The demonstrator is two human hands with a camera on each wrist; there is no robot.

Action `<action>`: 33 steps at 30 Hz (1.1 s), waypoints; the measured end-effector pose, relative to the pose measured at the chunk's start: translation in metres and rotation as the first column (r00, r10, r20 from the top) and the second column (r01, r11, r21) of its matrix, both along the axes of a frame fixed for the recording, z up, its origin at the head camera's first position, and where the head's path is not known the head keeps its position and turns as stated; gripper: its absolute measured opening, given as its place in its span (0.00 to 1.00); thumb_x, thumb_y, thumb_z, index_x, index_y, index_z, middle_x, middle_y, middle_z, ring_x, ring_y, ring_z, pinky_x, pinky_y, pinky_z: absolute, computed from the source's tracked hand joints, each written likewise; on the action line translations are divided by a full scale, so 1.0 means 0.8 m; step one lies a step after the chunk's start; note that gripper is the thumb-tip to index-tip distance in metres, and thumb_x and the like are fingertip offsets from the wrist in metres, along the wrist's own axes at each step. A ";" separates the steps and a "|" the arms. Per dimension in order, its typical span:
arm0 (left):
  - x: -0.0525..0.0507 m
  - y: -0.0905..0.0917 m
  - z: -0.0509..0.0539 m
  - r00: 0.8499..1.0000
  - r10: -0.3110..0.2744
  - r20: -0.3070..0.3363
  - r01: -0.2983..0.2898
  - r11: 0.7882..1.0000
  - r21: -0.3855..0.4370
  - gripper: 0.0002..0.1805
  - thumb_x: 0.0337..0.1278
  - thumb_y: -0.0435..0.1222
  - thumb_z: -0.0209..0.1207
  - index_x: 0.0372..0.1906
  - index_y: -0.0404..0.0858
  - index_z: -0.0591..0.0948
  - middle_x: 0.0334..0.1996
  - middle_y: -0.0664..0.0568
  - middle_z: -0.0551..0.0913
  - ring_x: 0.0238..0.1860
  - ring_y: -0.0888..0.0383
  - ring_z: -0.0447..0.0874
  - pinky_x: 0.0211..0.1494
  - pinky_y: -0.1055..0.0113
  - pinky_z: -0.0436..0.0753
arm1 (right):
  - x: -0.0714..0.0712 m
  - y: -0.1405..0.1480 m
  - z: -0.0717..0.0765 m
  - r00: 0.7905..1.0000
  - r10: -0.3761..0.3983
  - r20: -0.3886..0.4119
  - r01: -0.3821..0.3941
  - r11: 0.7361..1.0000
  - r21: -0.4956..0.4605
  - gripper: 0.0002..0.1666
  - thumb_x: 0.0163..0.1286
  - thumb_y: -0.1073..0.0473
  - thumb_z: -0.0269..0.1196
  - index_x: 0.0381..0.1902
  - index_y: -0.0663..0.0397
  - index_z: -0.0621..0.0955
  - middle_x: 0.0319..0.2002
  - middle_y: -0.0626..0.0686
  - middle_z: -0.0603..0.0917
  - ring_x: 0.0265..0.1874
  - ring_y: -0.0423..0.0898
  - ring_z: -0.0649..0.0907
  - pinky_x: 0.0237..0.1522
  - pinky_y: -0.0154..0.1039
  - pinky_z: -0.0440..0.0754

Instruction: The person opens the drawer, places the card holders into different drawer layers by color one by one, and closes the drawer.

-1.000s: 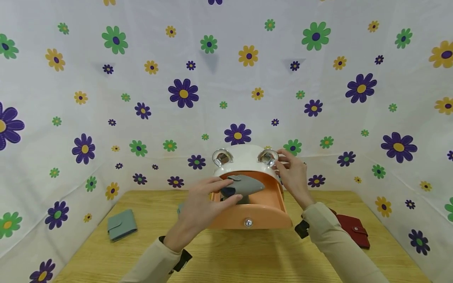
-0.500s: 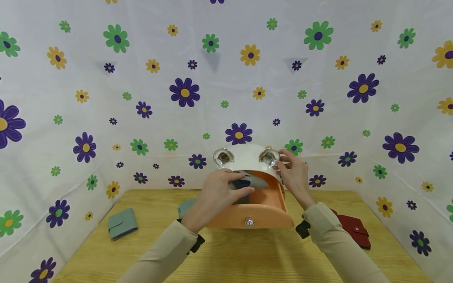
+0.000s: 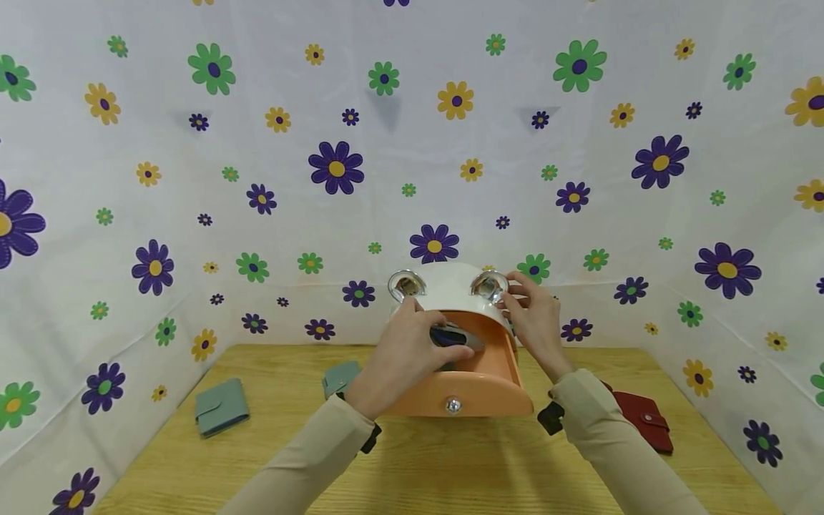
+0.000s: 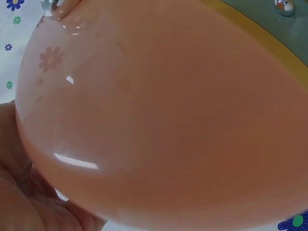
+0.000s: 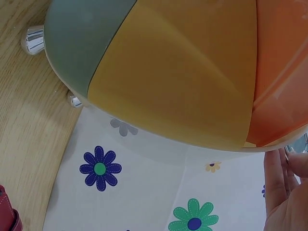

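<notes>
A frog-like drawer box with a white domed top (image 3: pixel 448 285) and two round chrome eyes stands on the table, its orange top drawer (image 3: pixel 454 393) pulled out. Inside the drawer, my left hand (image 3: pixel 407 357) holds a grey wallet (image 3: pixel 475 342) between thumb and fingers; most of the wallet is hidden by the hand. My right hand (image 3: pixel 537 315) pinches the box's right chrome eye (image 3: pixel 488 286) at its outer side. The left wrist view is filled by the orange drawer front (image 4: pixel 159 110). In the right wrist view, fingers (image 5: pixel 275 185) reach the top rim.
A light green wallet (image 3: pixel 222 408) lies at the left of the wooden table (image 3: pixel 444 472). Another green wallet (image 3: pixel 339 375) lies beside the box, partly behind my left arm. A red wallet (image 3: pixel 644 418) is at the right. Flowered cloth (image 3: pixel 412 143) stands behind and at both sides.
My left hand has moved right and deeper into the drawer, taking the grey wallet lower inside. The right hand has kept its place on the chrome eye.
</notes>
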State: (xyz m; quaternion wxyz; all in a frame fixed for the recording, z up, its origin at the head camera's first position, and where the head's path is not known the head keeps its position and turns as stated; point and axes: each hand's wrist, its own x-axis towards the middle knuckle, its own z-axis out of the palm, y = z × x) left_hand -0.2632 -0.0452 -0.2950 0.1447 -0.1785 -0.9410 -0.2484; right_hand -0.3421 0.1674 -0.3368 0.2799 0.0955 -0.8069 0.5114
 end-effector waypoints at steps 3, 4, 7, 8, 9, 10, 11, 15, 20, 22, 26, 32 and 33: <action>-0.001 0.003 0.002 1.000 0.009 -0.019 -0.009 1.000 -0.001 0.31 0.43 0.61 0.70 0.46 0.42 0.85 0.43 0.50 0.73 0.38 0.56 0.71 0.39 0.66 0.76 | 0.000 0.000 0.000 1.000 -0.005 0.008 0.005 1.000 0.004 0.19 0.71 0.65 0.59 0.59 0.53 0.77 0.51 0.63 0.85 0.38 0.55 0.89 0.35 0.35 0.86; -0.001 0.004 0.002 1.000 0.006 -0.028 -0.006 1.000 -0.001 0.31 0.43 0.61 0.70 0.45 0.42 0.85 0.42 0.50 0.73 0.38 0.56 0.71 0.38 0.66 0.76 | -0.001 0.000 0.000 1.000 -0.007 0.010 0.007 1.000 0.004 0.19 0.71 0.65 0.59 0.59 0.52 0.77 0.51 0.63 0.85 0.38 0.55 0.88 0.35 0.35 0.86; -0.002 0.005 0.005 0.999 -0.017 -0.038 0.018 1.000 0.005 0.29 0.46 0.60 0.69 0.45 0.41 0.85 0.40 0.50 0.76 0.38 0.56 0.70 0.38 0.66 0.75 | 0.000 0.000 0.000 1.000 -0.008 0.015 0.008 1.000 0.002 0.19 0.72 0.65 0.59 0.59 0.52 0.77 0.51 0.62 0.85 0.38 0.55 0.88 0.35 0.35 0.86; -0.002 0.005 0.006 0.999 -0.024 -0.035 0.024 1.000 0.009 0.29 0.47 0.59 0.69 0.45 0.41 0.85 0.40 0.50 0.77 0.39 0.56 0.71 0.39 0.65 0.76 | 0.000 0.000 0.000 1.000 -0.006 0.014 0.006 1.000 0.002 0.19 0.72 0.65 0.59 0.60 0.52 0.77 0.52 0.63 0.85 0.38 0.55 0.88 0.35 0.35 0.86; -0.002 0.004 0.006 0.999 -0.029 -0.030 0.029 0.999 0.015 0.28 0.48 0.59 0.69 0.45 0.41 0.85 0.41 0.50 0.78 0.40 0.57 0.71 0.40 0.65 0.76 | 0.000 0.000 0.000 1.000 -0.004 0.012 0.004 1.000 0.003 0.19 0.71 0.65 0.59 0.60 0.52 0.77 0.52 0.63 0.85 0.38 0.55 0.88 0.35 0.35 0.86; -0.002 0.004 0.007 0.999 -0.033 -0.027 0.034 0.999 0.022 0.28 0.48 0.58 0.69 0.46 0.41 0.85 0.41 0.50 0.78 0.41 0.57 0.71 0.41 0.64 0.77 | 0.000 0.000 0.000 1.000 -0.002 0.012 0.002 1.000 0.004 0.20 0.71 0.65 0.59 0.60 0.52 0.77 0.52 0.63 0.85 0.38 0.55 0.88 0.35 0.35 0.86; -0.003 0.003 0.007 0.999 -0.035 -0.024 0.036 0.999 0.030 0.28 0.49 0.58 0.68 0.47 0.40 0.84 0.42 0.50 0.79 0.41 0.56 0.72 0.42 0.64 0.78 | 0.001 -0.001 0.000 1.000 -0.001 0.010 0.001 1.000 0.006 0.20 0.71 0.65 0.59 0.60 0.53 0.77 0.52 0.63 0.85 0.38 0.55 0.88 0.35 0.34 0.86; -0.003 -0.002 0.007 0.999 -0.029 -0.036 0.031 0.998 0.062 0.26 0.53 0.56 0.67 0.46 0.40 0.85 0.41 0.51 0.78 0.40 0.56 0.73 0.40 0.65 0.79 | 0.000 -0.001 -0.001 1.000 -0.004 0.002 0.004 1.000 0.015 0.20 0.71 0.65 0.59 0.60 0.53 0.77 0.51 0.63 0.85 0.37 0.55 0.89 0.35 0.34 0.86; -0.004 -0.011 0.005 0.997 -0.027 -0.077 0.035 0.994 0.105 0.18 0.60 0.52 0.63 0.41 0.42 0.86 0.35 0.53 0.79 0.37 0.58 0.72 0.36 0.67 0.76 | 0.001 -0.002 0.000 1.000 -0.014 0.017 0.014 1.000 0.012 0.20 0.71 0.65 0.60 0.60 0.52 0.77 0.50 0.63 0.85 0.36 0.55 0.88 0.35 0.35 0.86; -0.005 -0.015 0.004 0.995 -0.028 -0.097 0.040 0.992 0.121 0.15 0.62 0.50 0.62 0.39 0.42 0.87 0.34 0.53 0.81 0.37 0.58 0.73 0.37 0.67 0.77 | 0.001 -0.002 0.000 1.000 -0.015 0.019 0.015 1.000 0.011 0.20 0.71 0.65 0.60 0.60 0.52 0.77 0.50 0.63 0.85 0.36 0.55 0.88 0.35 0.36 0.87; -0.004 -0.022 0.003 0.990 -0.031 -0.134 0.050 0.989 0.136 0.12 0.64 0.45 0.62 0.37 0.41 0.87 0.34 0.53 0.83 0.38 0.58 0.77 0.39 0.66 0.79 | 0.001 -0.002 0.001 1.000 -0.019 0.018 0.018 1.000 0.016 0.20 0.71 0.65 0.60 0.60 0.52 0.77 0.49 0.63 0.85 0.37 0.55 0.88 0.36 0.36 0.87; 0.000 -0.031 0.001 0.984 -0.032 -0.175 0.058 0.987 0.147 0.08 0.63 0.42 0.63 0.35 0.42 0.87 0.30 0.55 0.81 0.34 0.60 0.76 0.36 0.68 0.77 | 0.002 -0.002 0.002 0.999 -0.024 0.036 0.023 1.000 0.016 0.20 0.71 0.64 0.60 0.60 0.51 0.77 0.51 0.62 0.85 0.38 0.55 0.88 0.36 0.35 0.86; 0.001 -0.032 0.001 0.984 -0.031 -0.177 0.058 0.987 0.150 0.08 0.63 0.42 0.63 0.34 0.42 0.87 0.30 0.55 0.81 0.33 0.61 0.75 0.35 0.68 0.76 | 0.002 -0.002 0.002 0.999 -0.023 0.038 0.023 1.000 0.016 0.20 0.72 0.64 0.59 0.61 0.51 0.77 0.51 0.62 0.85 0.38 0.55 0.88 0.36 0.35 0.86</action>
